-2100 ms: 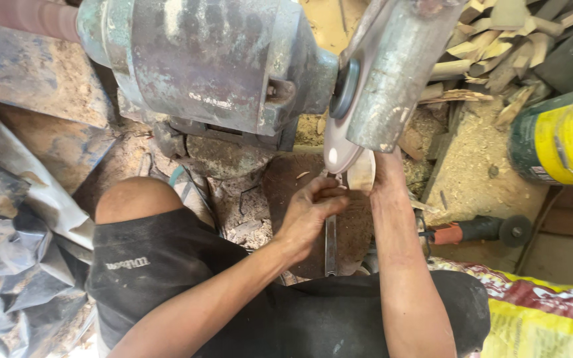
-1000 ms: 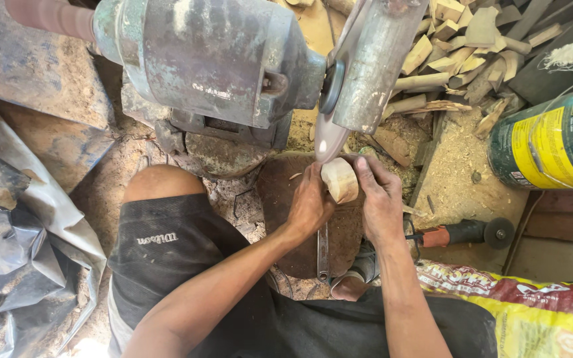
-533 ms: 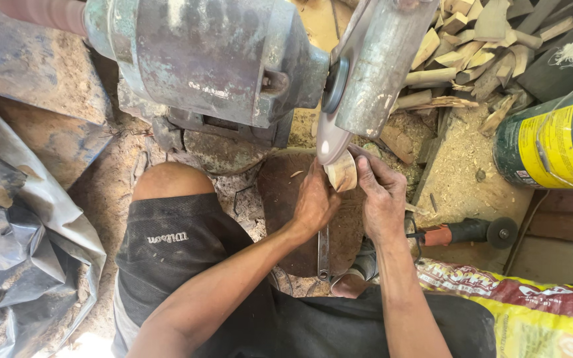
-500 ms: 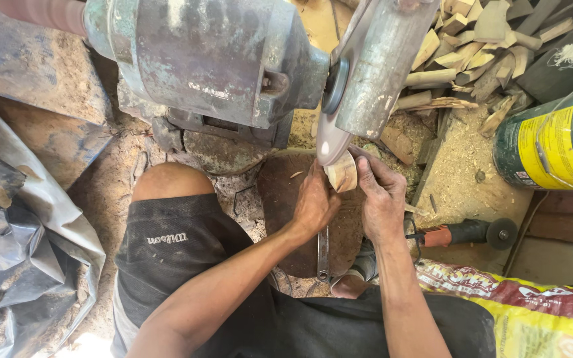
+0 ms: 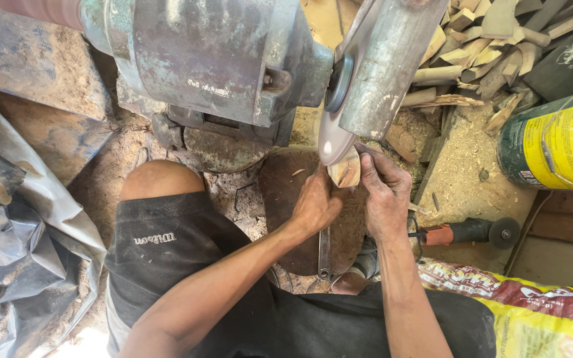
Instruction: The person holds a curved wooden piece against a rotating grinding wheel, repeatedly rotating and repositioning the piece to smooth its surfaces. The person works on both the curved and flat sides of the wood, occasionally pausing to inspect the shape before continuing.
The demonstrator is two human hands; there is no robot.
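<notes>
Sawdust floor; left hand [image 5: 316,202] and right hand [image 5: 384,192] both pinch wood piece [image 5: 345,170] against disc [image 5: 334,136]; fingertips could slip into it.

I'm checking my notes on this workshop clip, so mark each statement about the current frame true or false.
1. Both hands hold the small wood piece against the grinding disc. True.
2. The left hand rests on the angle grinder. False: that grinder lies untouched on the floor, beyond the right hand.
3. A green and yellow can lies at the right. True.
4. The wood scraps are piled beside the left knee. False: they lie at the upper right, behind the disc.
</notes>
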